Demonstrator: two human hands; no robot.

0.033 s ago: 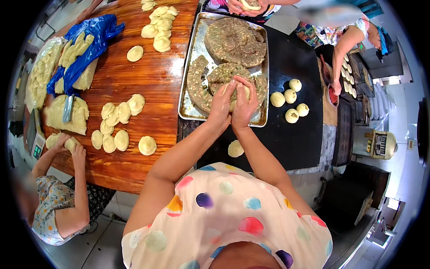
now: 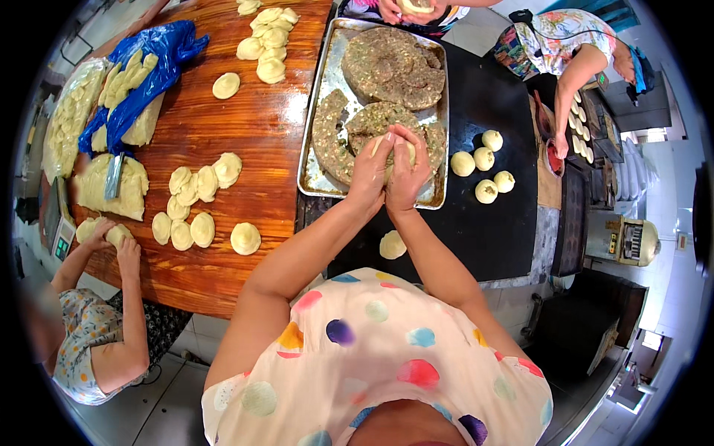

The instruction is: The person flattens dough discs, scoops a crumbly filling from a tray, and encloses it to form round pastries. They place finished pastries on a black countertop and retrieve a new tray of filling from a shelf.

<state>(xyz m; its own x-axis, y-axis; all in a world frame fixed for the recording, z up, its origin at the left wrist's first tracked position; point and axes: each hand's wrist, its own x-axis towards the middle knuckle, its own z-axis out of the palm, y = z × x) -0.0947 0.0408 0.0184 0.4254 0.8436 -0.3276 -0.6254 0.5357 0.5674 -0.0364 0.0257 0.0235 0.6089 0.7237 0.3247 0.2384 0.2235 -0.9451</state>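
Note:
My left hand (image 2: 368,175) and my right hand (image 2: 409,169) are cupped together around a pale piece of dough (image 2: 388,154), their fingers closed on it and largely hiding it. They are over the lower part of a metal tray (image 2: 311,130) holding large mounds of speckled brown filling (image 2: 390,67). Several round dough balls (image 2: 462,163) sit on the black surface (image 2: 491,230) right of the tray. One flattened dough round (image 2: 392,244) lies below the tray, between my forearms.
Dough rounds (image 2: 203,229), dough slabs (image 2: 97,189), blue plastic (image 2: 171,52) and a metal scraper (image 2: 114,175) lie on the wooden table (image 2: 230,134). Co-workers work at lower left (image 2: 97,334), top (image 2: 431,11) and upper right (image 2: 565,44), beside trays and a machine (image 2: 632,241).

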